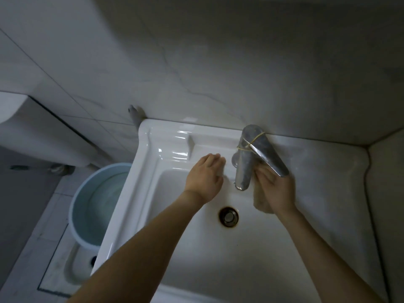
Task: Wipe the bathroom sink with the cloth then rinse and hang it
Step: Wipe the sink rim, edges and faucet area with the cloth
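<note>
A white ceramic sink [153, 193] fills the middle of the head view, with a rust-ringed drain [228, 216] in its basin. A chrome faucet [247, 162] stands at the back rim, a rubber band around its lever. My right hand [275, 189] holds a beige cloth [261, 202] against the sink's back wall, just right of the spout, under the lever. My left hand [205, 178] rests flat, palm down, on the back ledge left of the faucet, fingers together, holding nothing.
A light blue bucket [87, 206] holding water stands on the floor left of the sink, beside a squat toilet pan [74, 265]. Marble-look tiles cover the wall behind. A grey counter [328, 193] runs right of the basin to the corner.
</note>
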The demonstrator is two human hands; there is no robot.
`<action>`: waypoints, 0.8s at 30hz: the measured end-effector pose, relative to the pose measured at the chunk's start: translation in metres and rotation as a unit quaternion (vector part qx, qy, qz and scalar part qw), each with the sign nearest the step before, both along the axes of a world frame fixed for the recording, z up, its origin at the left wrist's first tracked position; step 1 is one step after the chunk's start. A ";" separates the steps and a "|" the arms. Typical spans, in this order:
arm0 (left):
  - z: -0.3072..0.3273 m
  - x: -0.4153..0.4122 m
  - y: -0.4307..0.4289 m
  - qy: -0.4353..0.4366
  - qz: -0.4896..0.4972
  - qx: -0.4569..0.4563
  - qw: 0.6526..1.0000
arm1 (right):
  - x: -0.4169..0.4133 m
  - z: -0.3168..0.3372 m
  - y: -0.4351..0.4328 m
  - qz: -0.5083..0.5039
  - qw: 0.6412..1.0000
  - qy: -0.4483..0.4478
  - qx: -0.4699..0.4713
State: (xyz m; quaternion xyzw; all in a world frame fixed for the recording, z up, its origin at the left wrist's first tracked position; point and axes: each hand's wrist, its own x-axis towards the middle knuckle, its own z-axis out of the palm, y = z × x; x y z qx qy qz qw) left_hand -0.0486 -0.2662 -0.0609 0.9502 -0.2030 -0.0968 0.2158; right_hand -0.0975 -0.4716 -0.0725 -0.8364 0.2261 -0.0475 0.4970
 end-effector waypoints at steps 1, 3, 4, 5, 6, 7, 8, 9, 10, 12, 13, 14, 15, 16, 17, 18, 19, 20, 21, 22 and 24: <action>0.009 0.003 0.003 0.010 -0.004 -0.019 1.000 | -0.016 0.005 0.005 -0.057 0.998 -0.034 0.018; 0.027 0.005 0.017 0.000 -0.005 -0.063 0.998 | -0.052 0.006 0.033 -0.098 0.992 -0.043 0.071; 0.035 0.003 0.028 -0.022 0.001 -0.084 0.996 | -0.068 0.002 0.051 -0.081 0.992 -0.034 0.088; 0.040 -0.002 0.040 -0.045 0.010 -0.103 0.994 | -0.080 0.000 0.070 -0.046 0.994 -0.032 0.089; 0.044 -0.008 0.054 -0.059 0.019 -0.121 0.991 | -0.085 -0.003 0.088 -0.001 0.997 -0.042 0.068; 0.046 -0.015 0.070 -0.068 0.025 -0.130 0.989 | -0.085 -0.007 0.104 0.045 0.997 -0.063 0.024; 0.044 -0.020 0.087 -0.077 0.028 -0.124 0.989 | -0.079 -0.010 0.118 0.092 0.991 -0.090 -0.040; 0.039 -0.023 0.105 -0.086 0.032 -0.103 0.990 | -0.070 -0.012 0.130 0.131 0.979 -0.111 -0.110; 0.034 -0.025 0.124 -0.094 0.043 -0.068 0.992 | -0.057 -0.011 0.143 0.156 0.966 -0.121 -0.165; 0.021 -0.023 0.160 -0.098 0.083 0.005 0.992 | -0.030 -0.008 0.160 0.171 0.945 -0.135 -0.243; 0.014 -0.021 0.173 -0.089 0.103 0.026 0.990 | -0.014 -0.005 0.163 0.147 0.944 -0.137 -0.262; 0.009 -0.020 0.183 -0.076 0.116 0.031 0.990 | 0.002 -0.004 0.164 0.099 0.947 -0.138 -0.273; 0.004 -0.020 0.189 -0.064 0.125 0.018 0.990 | 0.017 -0.003 0.161 0.041 0.948 -0.129 -0.287; -0.001 -0.019 0.191 -0.054 0.133 -0.004 0.990 | 0.031 -0.005 0.156 -0.001 0.944 -0.105 -0.313; -0.004 -0.019 0.192 -0.046 0.138 -0.028 0.989 | 0.041 -0.006 0.150 -0.012 0.939 -0.067 -0.337; -0.006 -0.018 0.192 -0.043 0.141 -0.046 0.988 | 0.046 -0.009 0.146 -0.018 0.933 -0.039 -0.357; -0.007 -0.018 0.192 -0.044 0.144 -0.058 0.987 | 0.049 -0.015 0.144 -0.029 0.927 -0.017 -0.374; -0.008 -0.017 0.191 -0.046 0.146 -0.067 0.986 | 0.051 -0.021 0.146 -0.045 0.922 -0.005 -0.385; -0.008 -0.017 0.191 -0.046 0.147 -0.073 0.985 | 0.052 -0.024 0.153 -0.052 0.919 0.000 -0.390; -0.007 -0.018 0.190 -0.044 0.148 -0.075 0.985 | 0.055 -0.027 0.165 -0.045 0.918 -0.005 -0.394; -0.005 -0.017 0.189 -0.044 0.145 -0.078 0.985 | 0.062 -0.027 0.190 0.026 0.913 -0.044 -0.404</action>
